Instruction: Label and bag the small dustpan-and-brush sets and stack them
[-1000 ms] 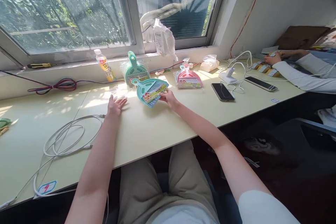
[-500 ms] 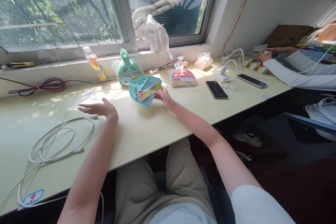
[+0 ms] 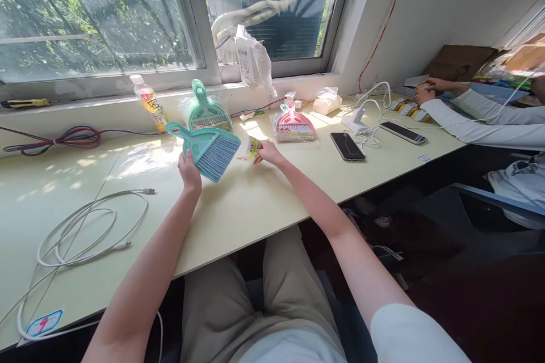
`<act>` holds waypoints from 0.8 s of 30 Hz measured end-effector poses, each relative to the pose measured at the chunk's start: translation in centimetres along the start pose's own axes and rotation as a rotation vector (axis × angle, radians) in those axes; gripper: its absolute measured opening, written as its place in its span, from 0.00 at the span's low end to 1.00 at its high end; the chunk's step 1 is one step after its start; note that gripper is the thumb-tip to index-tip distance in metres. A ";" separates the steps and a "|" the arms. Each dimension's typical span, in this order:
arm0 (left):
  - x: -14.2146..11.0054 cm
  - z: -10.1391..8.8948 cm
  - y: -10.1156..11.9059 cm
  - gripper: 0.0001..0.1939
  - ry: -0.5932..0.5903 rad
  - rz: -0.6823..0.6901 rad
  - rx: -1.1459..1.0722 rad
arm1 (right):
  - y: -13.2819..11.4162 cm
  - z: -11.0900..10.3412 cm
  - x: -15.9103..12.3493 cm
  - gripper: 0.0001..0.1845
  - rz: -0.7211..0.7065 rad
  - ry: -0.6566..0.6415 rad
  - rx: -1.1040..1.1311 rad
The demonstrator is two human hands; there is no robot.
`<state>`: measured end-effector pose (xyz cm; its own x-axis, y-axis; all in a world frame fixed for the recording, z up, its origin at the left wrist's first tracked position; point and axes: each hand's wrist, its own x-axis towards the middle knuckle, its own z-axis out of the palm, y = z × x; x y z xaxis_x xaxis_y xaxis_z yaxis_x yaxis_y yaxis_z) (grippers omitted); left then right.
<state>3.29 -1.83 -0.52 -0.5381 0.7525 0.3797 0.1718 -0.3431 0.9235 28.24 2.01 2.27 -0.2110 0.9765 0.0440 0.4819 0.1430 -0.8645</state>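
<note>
Holding the dustpan: the left hand [image 3: 190,173] grasps the dustpan [image 3: 198,143] at its lower left, thumb lying on the front face, the other fingers mostly hidden behind it.
Dustpan color: pale teal, smooth, with sunlight brightening its upper rim.
Dustpan shape: a wide fan narrowing to a short handle, which ends in a rounded loop with a hole; a cut-out shows near the neck.
Dustpan place: above the table [image 3: 251,210] in front of the person, tilted, handle pointing up and left, wide end toward the lower right.
Brush: the small brush [image 3: 219,157] sits against the pan's front; its straight, closely packed bristles are blue-gray and spread out toward the lower right.
Card: the right hand [image 3: 269,153] pinches a printed card [image 3: 254,146], yellow-green with dark lettering and a reddish patch at its lower left end; it looks bent, and the lettering is too small to read.
Card place: just beside the bristles, on their right.
Green set: behind the dustpan, another dustpan-and-brush set [image 3: 209,112] stands in clear wrap near the window ledge.
Pink set: a wrapped pink one [image 3: 295,126] rests farther right, beyond the right hand.
Bottle: a drink bottle [image 3: 150,104] with a yellow label leans left of the green set.
</note>
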 end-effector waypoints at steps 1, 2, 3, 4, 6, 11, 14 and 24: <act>0.4 -0.4 0.2 0.18 0.070 0.033 0.024 | 0.1 -0.4 -0.1 0.12 -0.016 0.034 -0.223; 0.7 -0.8 0.5 0.16 0.128 0.049 0.049 | 0.3 -0.8 -0.2 0.14 -0.028 0.067 -0.437; 0.8 -1.0 0.9 0.15 0.170 0.063 0.076 | 0.3 -1.1 -0.3 0.16 -0.029 0.100 -0.620; 0.8 -1.2 1.4 0.15 0.188 0.088 0.113 | 0.4 -1.2 -0.5 0.18 -0.021 0.131 -0.759; 0.5 -1.3 2.3 0.16 0.208 0.139 0.203 | 0.3 -1.4 -0.6 0.24 0.009 0.192 -0.898; -1.7 -0.8 4.2 0.20 0.198 0.224 0.450 | -0.5 -1.4 -1.3 0.35 -0.118 0.489 -0.823; -3.6 -0.4 4.8 0.24 0.121 0.348 0.575 | -1.7 0.0 -2.5 0.24 -0.429 0.509 -0.627; -6.8 0.6 5.5 0.26 -0.319 0.524 0.610 | -3.9 4.2 -4.1 0.09 -0.523 0.311 -0.043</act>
<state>8.44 -8.51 2.01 -0.0241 0.7350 0.6777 0.7953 -0.3966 0.4585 23.65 -3.28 3.38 -0.1741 0.7757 0.6066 0.4170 0.6162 -0.6681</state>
